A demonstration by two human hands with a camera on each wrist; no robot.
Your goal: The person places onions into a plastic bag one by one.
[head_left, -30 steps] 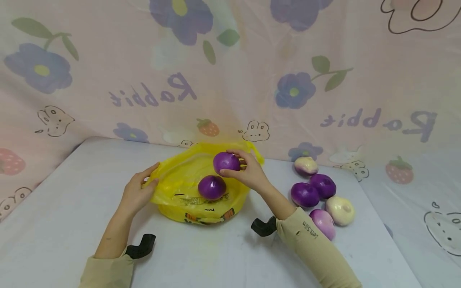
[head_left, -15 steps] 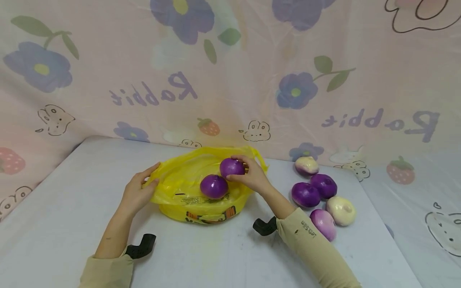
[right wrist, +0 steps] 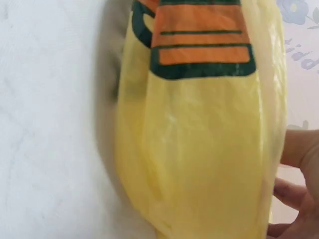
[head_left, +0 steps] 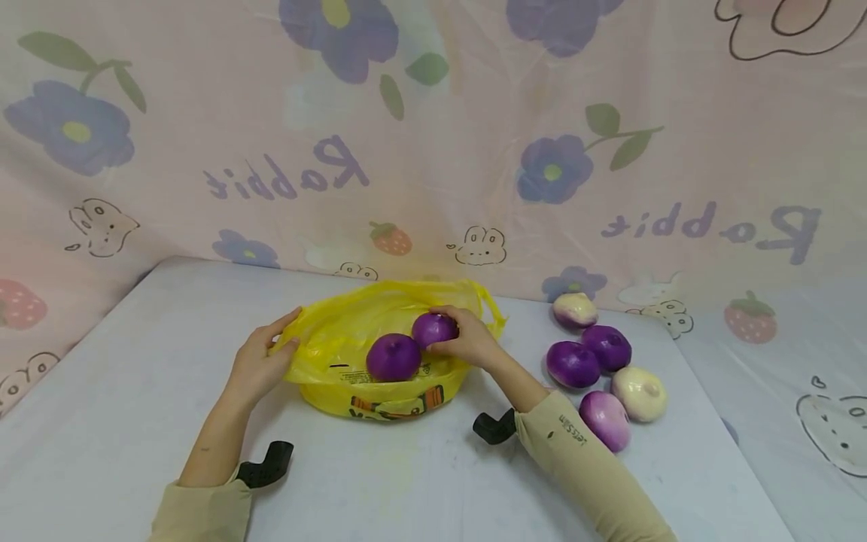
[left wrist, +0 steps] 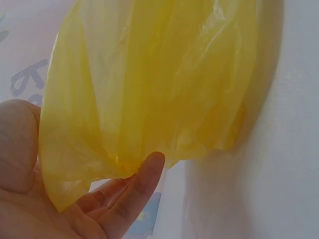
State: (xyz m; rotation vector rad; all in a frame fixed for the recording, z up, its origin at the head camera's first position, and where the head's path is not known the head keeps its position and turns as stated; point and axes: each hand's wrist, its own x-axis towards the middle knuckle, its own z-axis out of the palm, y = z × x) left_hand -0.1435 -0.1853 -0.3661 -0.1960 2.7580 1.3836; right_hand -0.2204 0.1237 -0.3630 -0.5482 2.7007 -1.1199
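Onion (head_left: 434, 329), smooth, firm and likely slippery, is sitting in your right grip (head_left: 467, 340), fingers curled round it inside the yellow bag (head_left: 339, 339); your left grip (head_left: 256, 361) is pinching the flimsy rim.

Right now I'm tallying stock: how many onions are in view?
7: two in the yellow bag, one loose, one in the right hand; five on the table to the right. More may be hidden.

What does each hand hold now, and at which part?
The left hand pinches the yellow bag at its left rim. The right hand grips a purple onion by its right side, inside the bag.
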